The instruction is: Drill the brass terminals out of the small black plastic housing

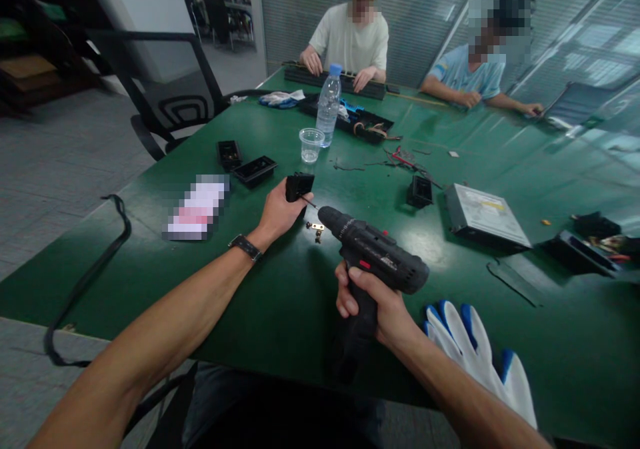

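At far left we see a black strap [87, 276], then a pixel-blurred pale rectangle [197, 208] on the green table [240, 302]. Beyond it sit two black housings [255, 170]. Our left hand [280, 212] grips a black part [300, 186] above the table, near the clear cup [311, 146]. Small brass-coloured pieces [317, 228] lie beneath the drill's bit, which reaches the part — contact we cannot tell. Our right hand [373, 296] wraps the handle of the black drill [375, 246]. Farther right: white-and-blue gloves [470, 349] — and a silver metal box [487, 217].
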Tool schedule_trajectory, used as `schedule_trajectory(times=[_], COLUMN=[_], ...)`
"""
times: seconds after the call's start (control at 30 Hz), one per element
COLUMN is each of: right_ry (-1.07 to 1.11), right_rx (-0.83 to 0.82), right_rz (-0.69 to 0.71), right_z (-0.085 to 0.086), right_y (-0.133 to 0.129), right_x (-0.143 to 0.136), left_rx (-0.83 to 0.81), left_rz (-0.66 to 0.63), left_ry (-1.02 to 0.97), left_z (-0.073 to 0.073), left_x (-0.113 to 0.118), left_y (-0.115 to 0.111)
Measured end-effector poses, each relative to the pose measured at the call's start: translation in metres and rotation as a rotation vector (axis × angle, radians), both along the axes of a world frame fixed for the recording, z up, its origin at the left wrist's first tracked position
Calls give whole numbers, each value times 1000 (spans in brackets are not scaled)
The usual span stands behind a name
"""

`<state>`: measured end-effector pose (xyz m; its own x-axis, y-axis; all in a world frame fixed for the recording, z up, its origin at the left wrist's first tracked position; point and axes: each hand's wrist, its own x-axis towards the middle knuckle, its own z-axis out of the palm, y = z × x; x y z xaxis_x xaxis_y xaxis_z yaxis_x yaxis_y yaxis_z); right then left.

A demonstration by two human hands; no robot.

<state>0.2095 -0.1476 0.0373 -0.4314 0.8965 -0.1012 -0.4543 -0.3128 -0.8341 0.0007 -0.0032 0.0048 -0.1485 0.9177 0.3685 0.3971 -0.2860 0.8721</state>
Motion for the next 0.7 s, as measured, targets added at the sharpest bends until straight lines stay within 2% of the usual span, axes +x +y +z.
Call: schedule_trajectory(times=[0.7], right_ry=[-14], right_rx=[-11], right_rz=[5], right_z=[0], right_y=[-1], right_x=[1], left_rx=[2], left_rz=[0], left_ry=[-23], left_z=[-1], left_x=[1], left_y=[0])
